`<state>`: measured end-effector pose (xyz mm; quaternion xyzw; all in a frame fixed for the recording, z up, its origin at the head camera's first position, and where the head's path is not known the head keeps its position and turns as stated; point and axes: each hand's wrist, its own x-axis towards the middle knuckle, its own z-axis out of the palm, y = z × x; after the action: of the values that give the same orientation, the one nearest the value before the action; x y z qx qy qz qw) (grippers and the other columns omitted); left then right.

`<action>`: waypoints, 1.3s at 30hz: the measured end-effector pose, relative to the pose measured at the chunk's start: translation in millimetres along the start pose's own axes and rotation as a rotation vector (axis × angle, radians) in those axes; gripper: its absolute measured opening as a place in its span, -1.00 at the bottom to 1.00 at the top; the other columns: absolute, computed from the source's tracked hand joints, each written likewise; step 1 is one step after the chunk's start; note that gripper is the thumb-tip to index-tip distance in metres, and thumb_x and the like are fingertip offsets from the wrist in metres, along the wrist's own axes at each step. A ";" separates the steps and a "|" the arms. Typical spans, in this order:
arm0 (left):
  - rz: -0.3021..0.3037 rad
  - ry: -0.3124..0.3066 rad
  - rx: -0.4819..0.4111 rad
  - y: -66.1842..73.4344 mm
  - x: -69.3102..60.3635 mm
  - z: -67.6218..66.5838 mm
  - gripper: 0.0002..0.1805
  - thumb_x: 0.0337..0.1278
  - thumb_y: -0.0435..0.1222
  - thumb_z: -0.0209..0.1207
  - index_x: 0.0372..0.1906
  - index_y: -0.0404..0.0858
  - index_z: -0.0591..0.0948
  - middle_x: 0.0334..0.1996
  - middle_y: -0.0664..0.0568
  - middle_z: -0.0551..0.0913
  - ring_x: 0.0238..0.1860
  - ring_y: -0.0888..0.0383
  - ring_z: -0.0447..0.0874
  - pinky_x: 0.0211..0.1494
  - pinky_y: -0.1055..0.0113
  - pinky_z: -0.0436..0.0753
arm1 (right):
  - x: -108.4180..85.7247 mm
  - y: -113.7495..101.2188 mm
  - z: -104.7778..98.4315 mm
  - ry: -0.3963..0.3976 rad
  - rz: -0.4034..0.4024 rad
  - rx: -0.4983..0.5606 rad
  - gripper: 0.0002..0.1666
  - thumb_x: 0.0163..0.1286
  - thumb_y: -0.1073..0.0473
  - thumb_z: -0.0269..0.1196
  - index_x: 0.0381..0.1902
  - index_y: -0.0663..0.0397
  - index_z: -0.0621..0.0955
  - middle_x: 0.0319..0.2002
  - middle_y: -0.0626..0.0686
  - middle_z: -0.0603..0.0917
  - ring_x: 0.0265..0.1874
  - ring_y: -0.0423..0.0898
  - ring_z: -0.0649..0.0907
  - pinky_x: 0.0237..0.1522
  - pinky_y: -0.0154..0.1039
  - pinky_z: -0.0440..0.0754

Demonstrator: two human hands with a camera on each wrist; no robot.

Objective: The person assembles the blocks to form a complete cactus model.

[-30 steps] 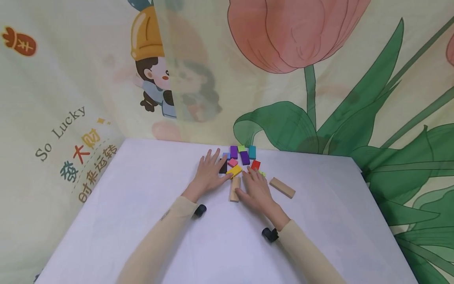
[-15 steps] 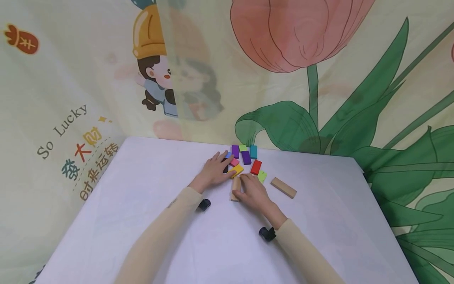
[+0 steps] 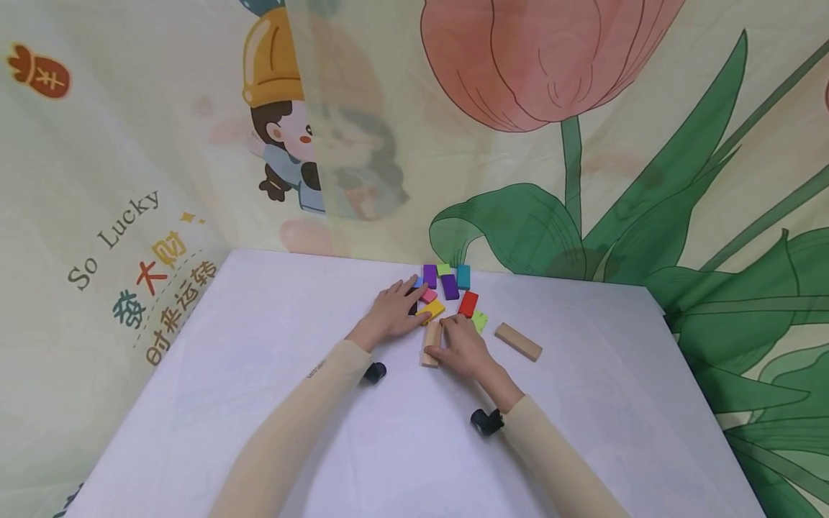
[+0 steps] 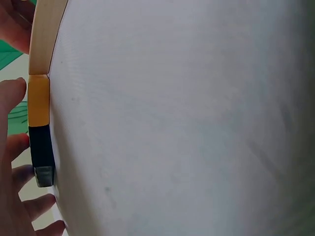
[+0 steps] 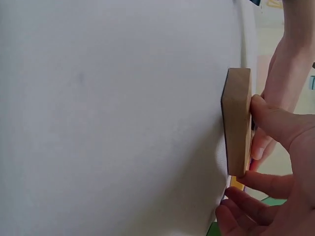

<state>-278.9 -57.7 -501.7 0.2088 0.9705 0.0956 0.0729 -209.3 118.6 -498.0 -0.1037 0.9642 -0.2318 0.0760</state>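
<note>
My left hand lies over the left side of a cluster of coloured blocks, its fingers spread. Its thumb is at the yellow block, and its fingers rest by the black block, which it partly covers in the head view. With thumb and index finger my right hand holds a plain wooden block lying flat, the thumb towards its near end and the index finger at its far end. That block stands end to end with the yellow one in the left wrist view. The other right fingers touch the tabletop.
Beyond the hands lie purple blocks, a teal block, a pink block, a red block and a lime green block. A second wooden block lies to the right on the white table.
My right hand has drawn back from the red and green blocks, its fingers curling in to the wooden block. The left hand has shifted right onto the black and yellow blocks.
</note>
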 end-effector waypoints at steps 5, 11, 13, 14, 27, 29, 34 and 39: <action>0.000 0.002 0.005 0.5 0.4 0.6 -0.22 0.31 0.24 -0.10 0.53 0.05 0.08 0.57 -0.04 -0.03 0.53 -0.19 0.03 0.48 -0.12 0.23 | -0.3 -2.9 -2.4 0.001 0.054 0.082 -0.20 0.05 -0.14 0.48 0.12 0.20 0.49 0.00 0.15 0.56 -0.08 -0.01 0.50 -0.01 -0.13 0.61; -0.008 0.006 -0.003 0.4 -0.1 -0.9 -0.22 0.30 0.24 -0.08 0.53 0.05 0.09 0.57 -0.04 -0.02 0.53 -0.19 0.04 0.47 -0.13 0.23 | -2.0 -5.3 -6.4 0.054 0.103 0.422 -0.46 0.10 0.11 0.48 -0.01 0.13 0.53 -0.15 0.11 0.65 -0.24 -0.07 0.65 -0.17 -0.24 0.70; -0.011 0.004 -0.008 0.6 0.0 -2.0 -0.22 0.30 0.24 -0.08 0.53 0.05 0.09 0.57 -0.04 -0.02 0.53 -0.19 0.03 0.48 -0.13 0.22 | -2.0 -4.0 -8.0 0.071 0.122 0.508 -0.56 0.13 0.17 0.46 -0.06 0.12 0.58 -0.19 0.11 0.68 -0.26 -0.08 0.68 -0.21 -0.27 0.71; -0.013 0.003 -0.012 0.6 0.1 -2.3 -0.22 0.30 0.24 -0.07 0.53 0.06 0.09 0.57 -0.04 -0.02 0.53 -0.19 0.03 0.48 -0.14 0.22 | -2.7 -3.1 -8.8 0.068 0.134 0.537 -0.61 0.14 0.18 0.45 -0.08 0.12 0.61 -0.21 0.10 0.69 -0.27 -0.09 0.68 -0.23 -0.29 0.71; -0.013 -0.016 -0.040 -1.4 -0.3 0.9 -0.21 0.29 0.24 -0.08 0.53 0.06 0.08 0.58 -0.01 -0.04 0.54 -0.18 0.00 0.49 -0.13 0.19 | -73.4 10.7 -7.6 -0.249 0.078 0.623 -0.68 0.11 0.21 0.46 -0.16 0.16 0.68 -0.43 0.02 0.67 -0.52 -0.18 0.65 -0.36 -0.30 0.70; -0.011 -0.018 -0.034 -1.4 -0.2 1.3 -0.21 0.29 0.24 -0.09 0.53 0.06 0.08 0.58 -0.01 -0.05 0.54 -0.18 0.00 0.49 -0.13 0.19 | -85.8 13.3 -5.6 -0.273 0.063 0.635 -0.68 0.10 0.21 0.46 -0.17 0.17 0.68 -0.44 0.01 0.65 -0.54 -0.18 0.66 -0.37 -0.29 0.71; -0.011 -0.029 -0.012 -1.1 1.1 1.9 -0.20 0.30 0.26 -0.11 0.54 0.08 0.04 0.58 0.00 -0.07 0.54 -0.18 0.00 0.50 -0.12 0.19 | -109.1 20.1 -1.4 -0.290 0.069 0.639 -0.68 0.05 0.23 0.48 -0.21 0.17 0.67 -0.45 -0.01 0.64 -0.59 -0.17 0.66 -0.43 -0.32 0.69; -0.017 -0.034 -0.005 0.0 1.2 0.9 -0.20 0.30 0.26 -0.12 0.54 0.08 0.03 0.59 -0.01 -0.08 0.54 -0.20 -0.01 0.49 -0.12 0.19 | -122.6 24.1 0.8 -0.286 0.061 0.632 -0.71 0.03 0.27 0.48 -0.25 0.18 0.67 -0.46 -0.03 0.64 -0.61 -0.18 0.66 -0.49 -0.36 0.66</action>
<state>-279.8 -57.1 -502.7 0.2019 0.9707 0.0938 0.0907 -94.6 168.1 -497.8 -0.0778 0.8271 -0.4995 0.2457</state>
